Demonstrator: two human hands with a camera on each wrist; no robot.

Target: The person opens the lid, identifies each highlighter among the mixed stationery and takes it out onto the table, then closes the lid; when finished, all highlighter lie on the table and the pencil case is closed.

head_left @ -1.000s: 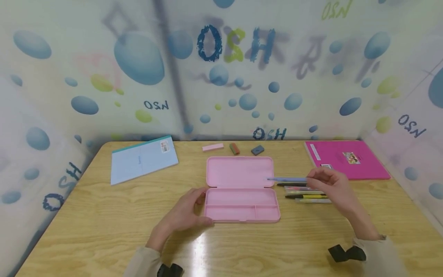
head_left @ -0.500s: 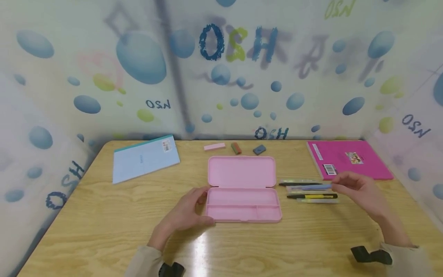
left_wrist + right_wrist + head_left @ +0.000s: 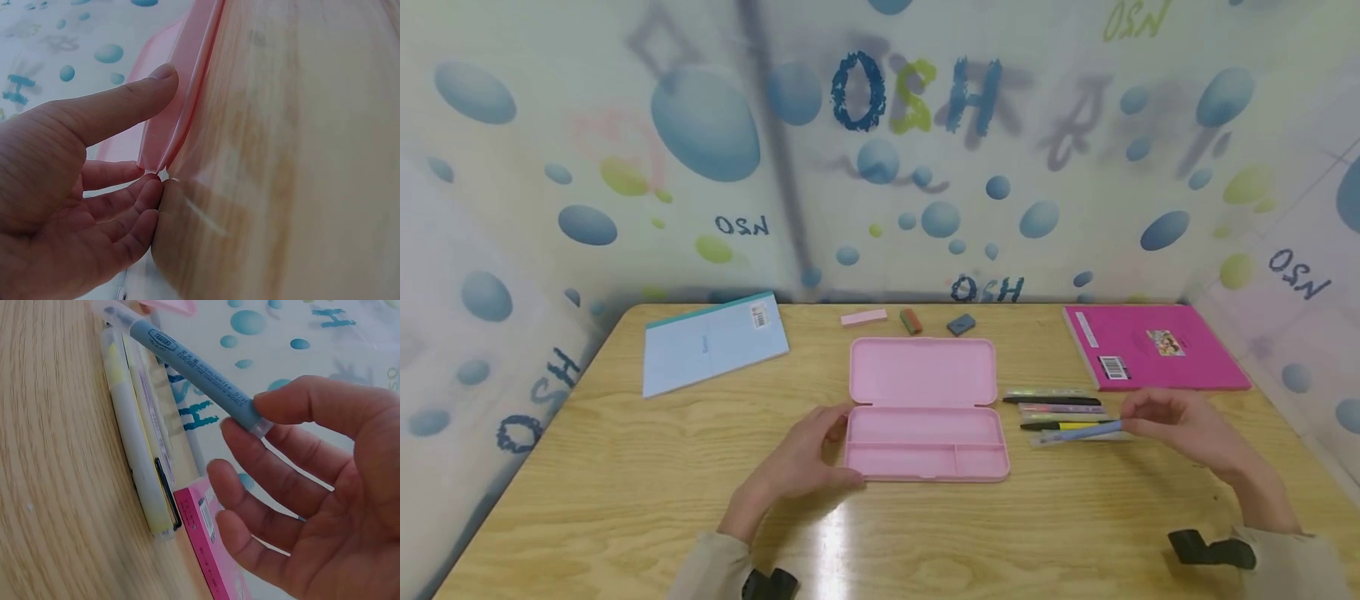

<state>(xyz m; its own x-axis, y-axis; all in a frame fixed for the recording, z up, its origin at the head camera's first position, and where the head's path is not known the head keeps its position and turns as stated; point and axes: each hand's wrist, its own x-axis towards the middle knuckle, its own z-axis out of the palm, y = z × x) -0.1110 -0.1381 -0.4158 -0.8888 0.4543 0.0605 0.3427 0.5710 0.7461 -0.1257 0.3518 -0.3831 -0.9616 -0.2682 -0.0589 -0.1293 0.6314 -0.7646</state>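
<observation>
An opened pink pencil case (image 3: 925, 425) lies in the middle of the table, its lid folded back and its compartments bare. My left hand (image 3: 805, 458) grips its left end; in the left wrist view the thumb (image 3: 137, 97) presses the front wall and the fingers curl by the corner. Between thumb and fingertips my right hand (image 3: 1187, 433) pinches one end of a blue highlighter (image 3: 194, 372), held over the near side of a row of pens. In that row are a yellow-and-black pen (image 3: 1067, 426), a black pen (image 3: 1052, 401) and a pale yellow-ended highlighter (image 3: 134, 431).
Behind the case lie a pink bar-shaped piece (image 3: 863, 317), a red-and-green block (image 3: 911, 322) and a dark blue block (image 3: 961, 324). A light blue notebook (image 3: 715, 350) is at the back left, a magenta book (image 3: 1157, 346) at the back right. Patterned walls enclose the table (image 3: 625, 467).
My right hand has carried the blue highlighter rightward from beside the lid, then toward the table's front, down over the nearer pens. My left hand stays on the pencil case.
</observation>
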